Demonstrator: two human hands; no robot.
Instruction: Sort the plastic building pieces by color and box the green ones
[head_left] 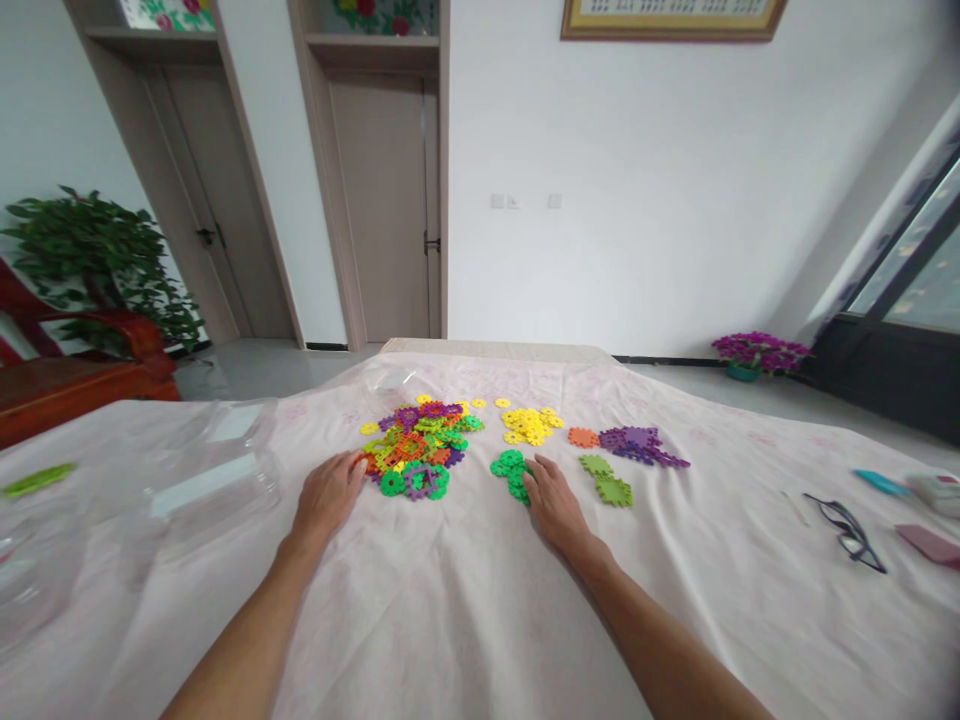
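Observation:
A mixed heap of flat plastic building pieces [412, 445], in orange, purple, green and yellow, lies mid-table. At its left edge rests my left hand [330, 492], fingers stretched out and fingertips against orange pieces. My right hand [553, 502] lies with fingers loosely extended at the right side of a small group of round green pieces [511, 470], touching them. Behind that group is a pile of round yellow pieces [531, 426]. To the right are purple toothed pieces [637, 442], an orange toothed piece [583, 437] and lime-green toothed pieces [613, 490].
Clear plastic containers [217, 480] stand on the left of the cloth-covered table [420, 620], with a lime-green item [39, 480] beside them. On the right lie eyeglasses [847, 530], a blue item [879, 482], a pink item [928, 545] and a white device [936, 492].

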